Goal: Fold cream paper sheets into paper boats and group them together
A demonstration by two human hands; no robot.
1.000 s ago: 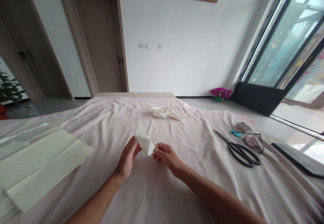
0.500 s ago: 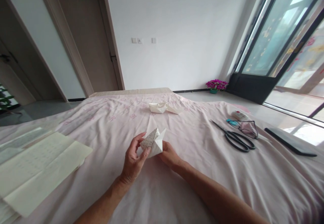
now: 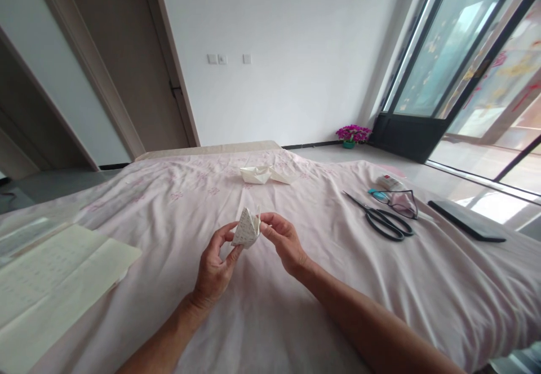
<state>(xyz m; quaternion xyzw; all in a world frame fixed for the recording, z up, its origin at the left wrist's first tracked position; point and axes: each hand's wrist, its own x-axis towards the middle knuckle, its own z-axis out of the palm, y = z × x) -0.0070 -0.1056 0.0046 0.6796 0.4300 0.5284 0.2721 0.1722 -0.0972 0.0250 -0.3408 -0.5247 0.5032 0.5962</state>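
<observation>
A small piece of folded paper (image 3: 245, 228), white with printed characters on one face, is held up above the pink cloth between both hands. My left hand (image 3: 215, 258) grips its left side, thumb below and fingers behind. With thumb and fingertips, my right hand (image 3: 285, 241) pinches its right edge. Beyond the hands, a folded paper boat shape (image 3: 256, 174) rests on the cloth, with another pale folded part (image 3: 284, 176) touching its right side.
Yellowish paper sheets (image 3: 63, 272) lie at the left. On the right are black-handled scissors (image 3: 386, 223), eyeglasses (image 3: 401, 202), a small white box (image 3: 389, 182) and a flat black object (image 3: 465, 222). The pink cloth (image 3: 169, 222) is wrinkled.
My right hand has moved from beneath the folded paper up to its right edge. The paper has turned, showing more of its printed face. The camera view has shifted slightly.
</observation>
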